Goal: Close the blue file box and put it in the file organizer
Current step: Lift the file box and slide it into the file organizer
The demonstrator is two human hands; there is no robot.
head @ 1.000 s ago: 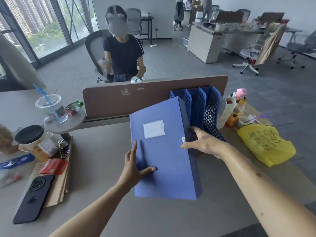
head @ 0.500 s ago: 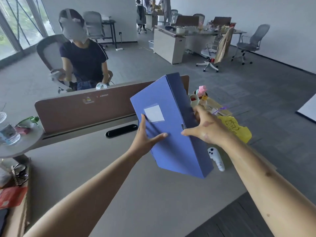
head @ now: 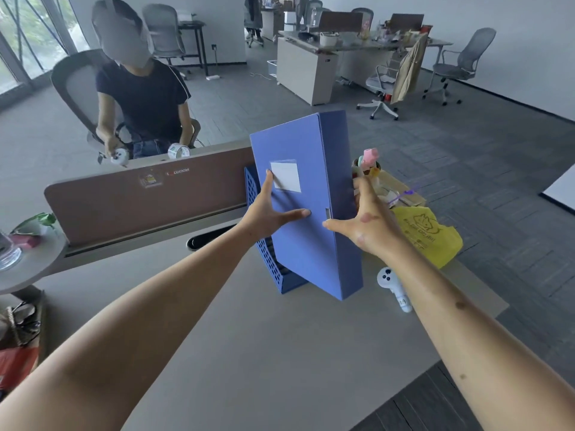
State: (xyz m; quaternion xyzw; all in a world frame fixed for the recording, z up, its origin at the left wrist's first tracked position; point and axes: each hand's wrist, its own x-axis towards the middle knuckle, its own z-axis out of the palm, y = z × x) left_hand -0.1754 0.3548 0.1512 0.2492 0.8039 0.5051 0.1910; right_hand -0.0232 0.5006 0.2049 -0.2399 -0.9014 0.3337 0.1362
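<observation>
Your left hand: fingers spread flat against front face of blue file box, thumb out toward spine edge. Your right hand: fingers splayed, gripping box's spine side. Box closed, upright, tilted, lifted off desk, directly in front of blue mesh file organizer; organizer contents hidden. Blank white label on box front. Brown divider reads "LUCKIN". Yellow bag print unreadable.

The brown desk divider reads "LUCKIN", at ten o'clock. Print on the yellow bag is illegible. The white label is blank.
</observation>
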